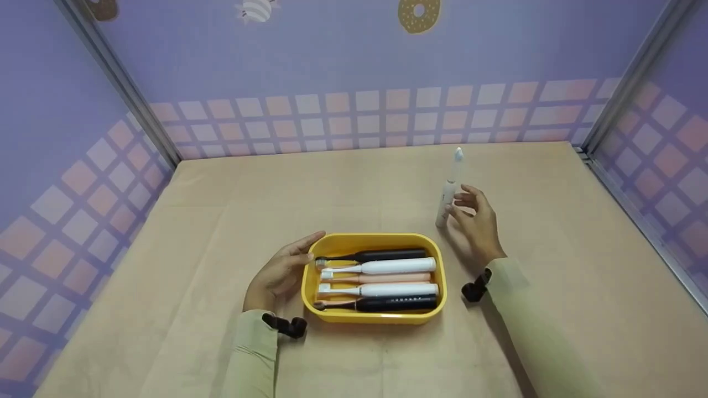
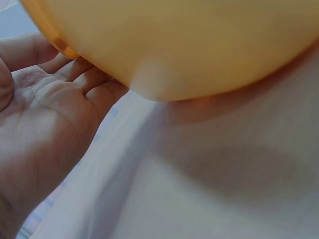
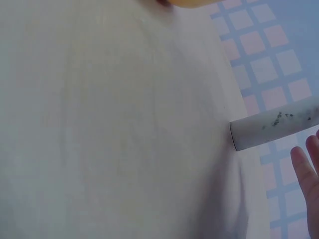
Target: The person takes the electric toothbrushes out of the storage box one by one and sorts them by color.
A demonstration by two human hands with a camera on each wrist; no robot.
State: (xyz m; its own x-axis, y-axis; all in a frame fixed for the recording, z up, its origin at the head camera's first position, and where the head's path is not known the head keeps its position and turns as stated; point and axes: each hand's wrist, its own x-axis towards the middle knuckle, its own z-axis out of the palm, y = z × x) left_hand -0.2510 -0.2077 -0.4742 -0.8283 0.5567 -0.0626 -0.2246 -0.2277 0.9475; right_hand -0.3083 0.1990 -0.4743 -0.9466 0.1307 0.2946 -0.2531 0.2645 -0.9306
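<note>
Left hand (image 1: 281, 271): I'm resting it relaxed at the yellow tray's (image 1: 365, 319) left end, fingers lying along the outer wall. Black, white and pink toothbrushes (image 1: 398, 289) are lying inside. Right hand (image 1: 477, 221): I'm holding it loosely parted beside an upright white toothbrush (image 1: 448, 193), standing beyond the tray's right end; contact I can't tell.

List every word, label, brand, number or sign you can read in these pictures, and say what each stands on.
No text can be read.
White toothbrush outside the box: dark marks, too blurred to read.
Black toothbrush nearest the person, inside the box: a row of pale marks, too small to read.
</note>
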